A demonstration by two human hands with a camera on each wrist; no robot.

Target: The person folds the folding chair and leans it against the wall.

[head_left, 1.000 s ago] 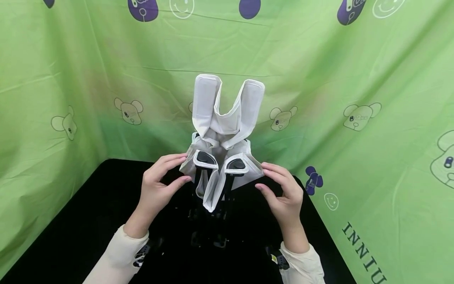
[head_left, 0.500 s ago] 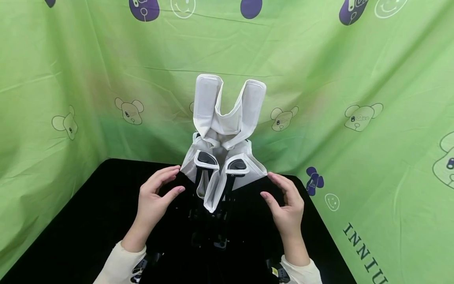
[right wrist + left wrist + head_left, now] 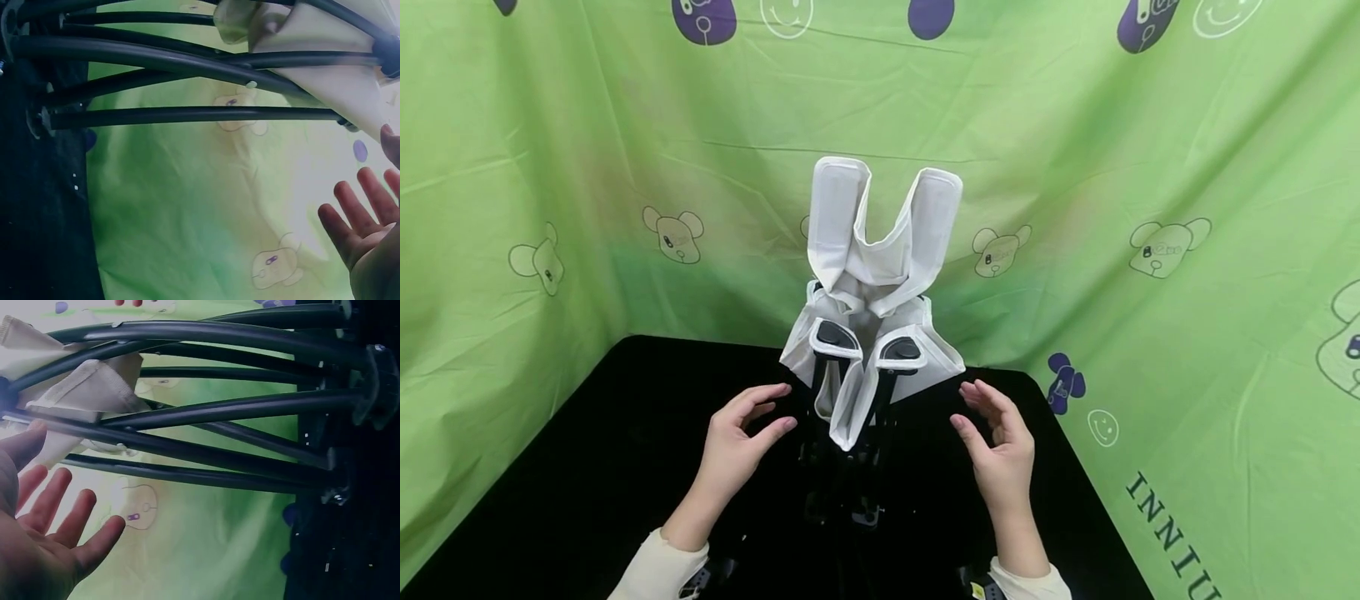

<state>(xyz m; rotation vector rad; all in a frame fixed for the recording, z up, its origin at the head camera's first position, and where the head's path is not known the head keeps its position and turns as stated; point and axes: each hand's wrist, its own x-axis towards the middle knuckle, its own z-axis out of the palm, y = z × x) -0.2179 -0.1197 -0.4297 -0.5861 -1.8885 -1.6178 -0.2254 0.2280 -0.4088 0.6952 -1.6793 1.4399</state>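
Observation:
A folding camp chair stands folded and upright in the middle, its white fabric (image 3: 883,260) gathered at the top with two raised flaps. Black caps (image 3: 901,348) fill the fabric's front corners. Below, crossed black tube legs (image 3: 225,447) run down to the table, also seen as long tubes (image 3: 187,116) in the right wrist view. My left hand (image 3: 736,442) is held beside the chair's left side, fingers relaxed and thumb apart, holding nothing. On the other side my right hand (image 3: 1003,454) hovers with loosely bent fingers, just below the fabric's right corner and apart from it.
The chair stands on a black-covered table (image 3: 625,467). A green printed curtain (image 3: 1150,150) hangs close behind and along both sides. Dark wrist devices (image 3: 981,583) sit at the cuffs of white sleeves (image 3: 658,567).
Both hands have come off the fabric's side corners and moved down toward me. The side corners have spread slightly outward; the chair otherwise stays in place.

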